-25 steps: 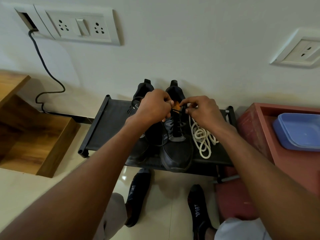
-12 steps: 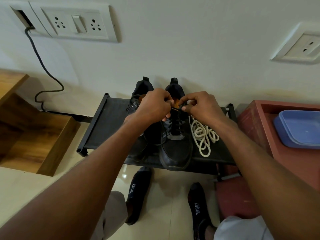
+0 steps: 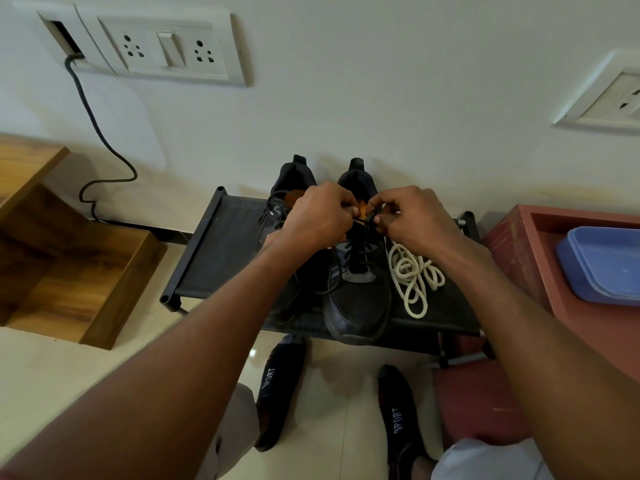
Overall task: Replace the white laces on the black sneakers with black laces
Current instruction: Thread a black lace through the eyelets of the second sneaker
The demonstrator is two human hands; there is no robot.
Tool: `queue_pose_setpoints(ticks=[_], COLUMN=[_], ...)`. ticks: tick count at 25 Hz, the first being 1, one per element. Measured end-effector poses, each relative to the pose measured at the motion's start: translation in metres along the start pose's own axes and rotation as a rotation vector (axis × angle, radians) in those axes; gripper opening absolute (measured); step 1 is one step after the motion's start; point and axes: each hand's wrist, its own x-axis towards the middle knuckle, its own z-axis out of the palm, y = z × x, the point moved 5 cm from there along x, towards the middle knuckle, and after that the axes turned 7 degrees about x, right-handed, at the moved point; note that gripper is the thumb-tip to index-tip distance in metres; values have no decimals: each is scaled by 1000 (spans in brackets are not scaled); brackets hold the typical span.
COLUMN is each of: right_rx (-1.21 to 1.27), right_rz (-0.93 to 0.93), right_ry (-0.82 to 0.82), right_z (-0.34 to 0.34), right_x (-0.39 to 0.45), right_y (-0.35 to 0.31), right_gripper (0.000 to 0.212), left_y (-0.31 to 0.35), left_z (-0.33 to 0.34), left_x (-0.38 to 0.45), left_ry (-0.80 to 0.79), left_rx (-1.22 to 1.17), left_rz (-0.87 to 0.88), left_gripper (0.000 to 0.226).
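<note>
Head view: person stands over a low black shoe rack (image 3: 221, 258) set against the wall, both arms reaching down to it.
Right sneaker (image 3: 360, 299): black, on the rack top, toe pointing toward the person, heel near the wall; black lace (image 3: 358, 252) threaded up its front.
Left sneaker (image 3: 287, 188): just beside the first, mostly hidden under the left forearm; a dark lace shows at its collar.
Left hand (image 3: 318, 216): fingers curled, above the throat of the right sneaker, pinching the lace end at the top eyelets.
Right hand (image 3: 412, 220): fingers curled, thumb and forefinger pinching the black lace just opposite the left hand; the two hands nearly touch.
White laces (image 3: 414, 277): loose coiled heap on the rack, just beside the right sneaker, below the right wrist, held by neither hand.
Surroundings: blue tray (image 3: 606, 265) on a red unit (image 3: 512, 244) right of the rack; wooden steps (image 3: 69, 258) to the left; socket panel (image 3: 162, 46) on the wall; socked feet marked SPORT on the floor below.
</note>
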Motion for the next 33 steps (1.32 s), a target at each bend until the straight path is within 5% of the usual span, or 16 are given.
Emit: queue_pose_setpoints(ticks=[23,30,33], right_rx=[105,197,191], right_rz=[24,51,55], right_ry=[38,56,52], right_z=[0,-1,-1], right_x=[3,4,3], right_y=[1,4,2], right_gripper=[22,23,23], left_y=[6,-2,-5], left_z=[10,14,19], left_x=[11,7,10], left_ry=[-67,122,76], left_rx=[25,-198,-306], left_rz=[-23,-297,-346], left_gripper=[9,17,19])
